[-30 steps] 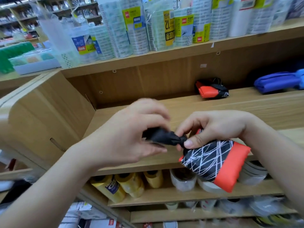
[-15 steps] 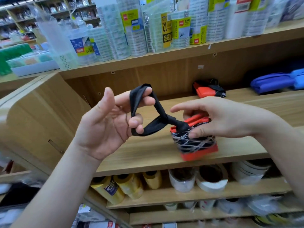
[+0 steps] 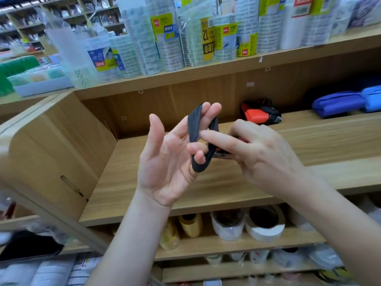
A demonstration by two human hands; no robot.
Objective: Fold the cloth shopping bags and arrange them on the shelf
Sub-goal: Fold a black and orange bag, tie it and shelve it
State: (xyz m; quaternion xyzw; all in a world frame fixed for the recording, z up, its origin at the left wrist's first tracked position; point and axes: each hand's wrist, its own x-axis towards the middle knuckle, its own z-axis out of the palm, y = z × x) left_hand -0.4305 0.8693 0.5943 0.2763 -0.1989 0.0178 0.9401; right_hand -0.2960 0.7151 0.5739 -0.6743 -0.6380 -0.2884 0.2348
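Black strap (image 3: 193, 129) stretched over my left hand (image 3: 165, 168), fingers spread, ready to band the folded bag (image 3: 222, 154). My right hand (image 3: 261, 153) clamps it so nothing unrolls.

The shop light falls bright and even from above, so my left hand (image 3: 165, 162) and right hand (image 3: 266, 153) look slightly soft-edged and throw hardly any shadow on the wooden shelf (image 3: 206, 188). The recess under the upper board darkens toward the right, around the blue bags (image 3: 338, 103). The clear plastic packs (image 3: 165, 38) on top carry pale glare and smeared print; the wide lens bends the shelf lines near the edges, and the lower left corner and the stock below are blurred.
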